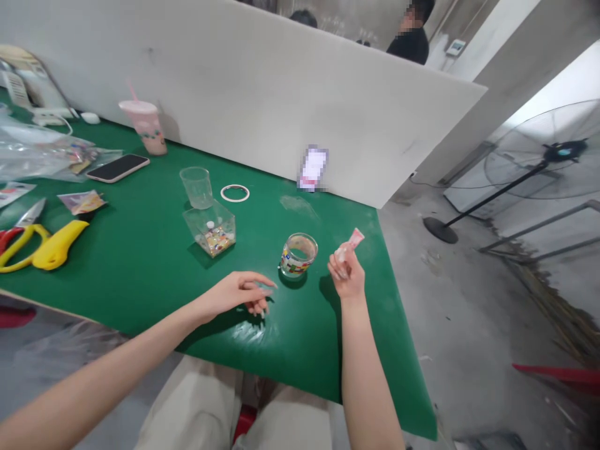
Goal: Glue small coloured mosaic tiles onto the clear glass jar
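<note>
A clear glass cup (299,256) with colourful mosaic pieces around its lower side stands upright on the green table. To its right, my right hand (347,275) is closed around a small pink-and-white tube (357,238), whose flat pink end sticks up past the fingers. My left hand (248,292) hovers over the table at the cup's lower left, apart from it. Its fingers are loosely spread, and no object shows in them. Beyond the left hand sits a clear plastic container (209,231) holding small multicoloured pieces.
Behind the container are a clear plastic cup (197,189) and a white ring (235,193). A lit phone (313,169) leans on the white partition (262,87). Scissors (28,234), a yellow-handled tool (60,245), a dark phone (119,169) and a pink drink (149,128) lie or stand left.
</note>
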`<control>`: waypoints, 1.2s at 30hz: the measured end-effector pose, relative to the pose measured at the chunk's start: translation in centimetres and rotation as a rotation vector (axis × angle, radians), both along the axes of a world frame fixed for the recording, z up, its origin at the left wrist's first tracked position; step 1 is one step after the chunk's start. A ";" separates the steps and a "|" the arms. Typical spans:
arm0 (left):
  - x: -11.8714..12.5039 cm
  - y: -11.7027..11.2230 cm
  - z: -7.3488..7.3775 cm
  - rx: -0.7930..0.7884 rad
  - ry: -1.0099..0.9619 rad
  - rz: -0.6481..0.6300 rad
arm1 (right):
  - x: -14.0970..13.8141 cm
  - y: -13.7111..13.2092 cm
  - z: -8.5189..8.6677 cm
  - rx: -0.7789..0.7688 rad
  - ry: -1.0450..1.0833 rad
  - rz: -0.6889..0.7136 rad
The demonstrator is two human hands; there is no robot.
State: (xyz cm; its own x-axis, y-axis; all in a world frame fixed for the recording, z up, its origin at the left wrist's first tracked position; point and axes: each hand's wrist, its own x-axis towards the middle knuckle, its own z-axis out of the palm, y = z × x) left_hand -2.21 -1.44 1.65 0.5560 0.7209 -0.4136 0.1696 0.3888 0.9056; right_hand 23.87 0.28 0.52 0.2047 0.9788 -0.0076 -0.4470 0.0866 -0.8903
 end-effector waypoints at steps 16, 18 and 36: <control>2.4 5.4 -2.0 -0.182 -0.120 0.002 | -4.1 -1.7 0.3 0.161 -0.141 0.684; 2.3 5.1 -1.9 -0.174 -0.098 0.011 | -4.2 -1.5 0.2 0.167 -0.149 0.659; 3.0 4.1 -1.8 0.024 -0.017 -0.020 | -6.5 -0.9 -0.4 0.078 -0.245 0.297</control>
